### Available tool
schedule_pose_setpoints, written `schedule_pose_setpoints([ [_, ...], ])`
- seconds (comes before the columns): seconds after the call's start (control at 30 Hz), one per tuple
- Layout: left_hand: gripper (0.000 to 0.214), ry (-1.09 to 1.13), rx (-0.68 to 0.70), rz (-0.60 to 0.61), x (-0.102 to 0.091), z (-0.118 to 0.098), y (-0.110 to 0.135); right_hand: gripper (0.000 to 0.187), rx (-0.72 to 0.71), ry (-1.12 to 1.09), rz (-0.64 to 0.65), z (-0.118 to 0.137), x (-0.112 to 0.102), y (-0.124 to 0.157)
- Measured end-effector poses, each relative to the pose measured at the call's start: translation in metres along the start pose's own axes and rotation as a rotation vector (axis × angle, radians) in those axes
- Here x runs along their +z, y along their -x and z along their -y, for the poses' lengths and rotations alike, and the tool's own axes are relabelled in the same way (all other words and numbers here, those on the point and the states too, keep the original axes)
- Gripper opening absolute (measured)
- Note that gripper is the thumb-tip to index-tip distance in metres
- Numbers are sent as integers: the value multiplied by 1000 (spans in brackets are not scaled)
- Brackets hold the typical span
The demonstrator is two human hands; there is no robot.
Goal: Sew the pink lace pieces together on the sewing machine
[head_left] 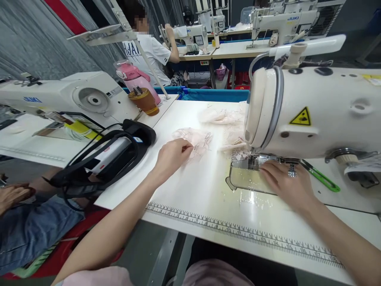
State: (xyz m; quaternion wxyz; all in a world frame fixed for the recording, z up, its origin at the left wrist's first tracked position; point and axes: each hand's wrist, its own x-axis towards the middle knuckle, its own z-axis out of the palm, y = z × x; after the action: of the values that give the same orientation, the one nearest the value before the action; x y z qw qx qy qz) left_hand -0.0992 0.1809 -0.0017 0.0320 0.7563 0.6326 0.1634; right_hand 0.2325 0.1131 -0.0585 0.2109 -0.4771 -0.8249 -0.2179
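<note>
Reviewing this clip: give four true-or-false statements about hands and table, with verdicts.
1. The left hand pinches pale lace fabric on the table. True.
2. The right hand lies flat by the needle plate. True.
3. The right hand holds the green-handled tool. False: the green-handled tool lies unheld beside it.
4. A brown cup stands on the printed ruler. False: the brown cup stands far back, beside a pink bottle.
</note>
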Motion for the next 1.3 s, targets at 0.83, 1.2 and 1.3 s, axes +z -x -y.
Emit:
schedule_pose_setpoints([
  [0.83, 8, 920, -274, 34, -69, -64, 56, 19, 12, -23, -108, -1, -5, -7],
  [1.2, 26, 162, 517, 33, 36, -113, 19, 27, 74, -11, -76, -5, -4, -8],
  [1.3, 29, 30, 751, 15, 43, -119, 39, 29, 51, -57, -69, -1, -6, -9],
])
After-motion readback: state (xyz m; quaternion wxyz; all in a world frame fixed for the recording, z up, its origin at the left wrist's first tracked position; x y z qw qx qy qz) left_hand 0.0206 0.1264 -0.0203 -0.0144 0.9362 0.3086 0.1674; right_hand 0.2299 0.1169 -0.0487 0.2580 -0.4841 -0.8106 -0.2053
